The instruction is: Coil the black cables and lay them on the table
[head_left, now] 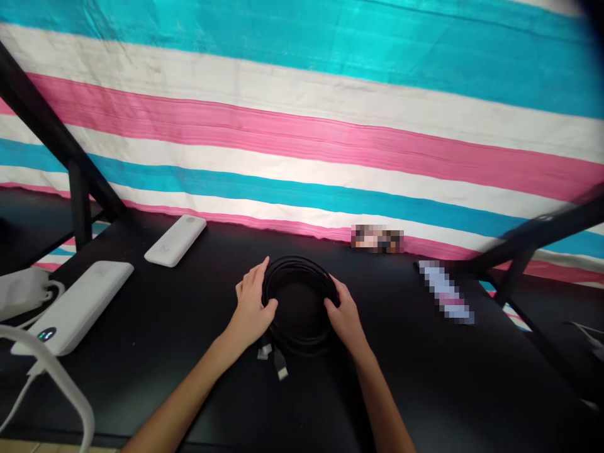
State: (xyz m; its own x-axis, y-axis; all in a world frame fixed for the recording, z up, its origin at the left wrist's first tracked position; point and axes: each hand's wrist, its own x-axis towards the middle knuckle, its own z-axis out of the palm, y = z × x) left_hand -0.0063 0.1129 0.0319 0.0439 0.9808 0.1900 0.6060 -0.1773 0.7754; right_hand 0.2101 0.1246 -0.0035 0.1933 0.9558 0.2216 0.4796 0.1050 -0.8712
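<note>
A coiled black cable (302, 345) forms a round loop on the black table (189, 327), near the middle of the view. My left hand (253, 305) grips the left side of the coil, thumb on the inner edge and fingers around the outside. On the opposite side, my right hand (344, 309) holds the coil the same way. Two connector ends stick out at the lower left of the coil: a USB plug (281, 366) with a metal tip and another plug (264, 352) that looks covered in clear plastic.
White power banks (175, 240) (80, 302) lie at the left, beside a white adapter (21, 290) and white cables (70, 384). A blurred item (446, 292) lies at the right, another (377, 239) at the back. Behind hangs a striped sheet (283, 132).
</note>
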